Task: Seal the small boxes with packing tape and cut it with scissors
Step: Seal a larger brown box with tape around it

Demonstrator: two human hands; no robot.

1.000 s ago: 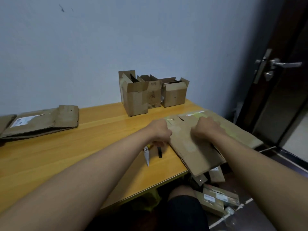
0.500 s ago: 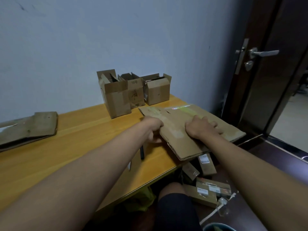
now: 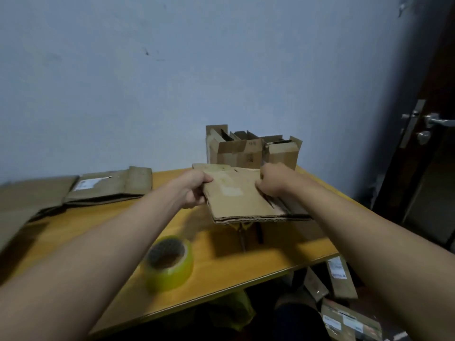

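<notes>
While the flattened cartons [image 3: 73,190] at the far left lay stacked against the wall, presumably set aside as stock to be made up, I judged that nothing there needed my attention yet. My left hand [image 3: 194,191] gripped the left edge of a flat cardboard box [image 3: 240,198], thumb on top and fingers curled beneath, so the board was lifted clear of the wooden table [image 3: 98,225]. Nearer to me the roll of packing tape [image 3: 170,262] stood on its side face within easy reach, which I took to be deliberate, ready for the sealing step. My right hand [image 3: 273,182] pinched the opposite edge of the same box, the two grips together looking suited to opening the blank into shape. Behind it, three small boxes [image 3: 253,150] stood upright by the wall with their top flaps open, apparently unsealed. Under the raised board I could make out only a dark handle and a pale tip, probably the scissors [image 3: 248,233], but most of them were hidden. More packages [image 3: 341,274] lay on the floor at the right, partly cut off by the table edge, and the whole view was smeared with blur.
</notes>
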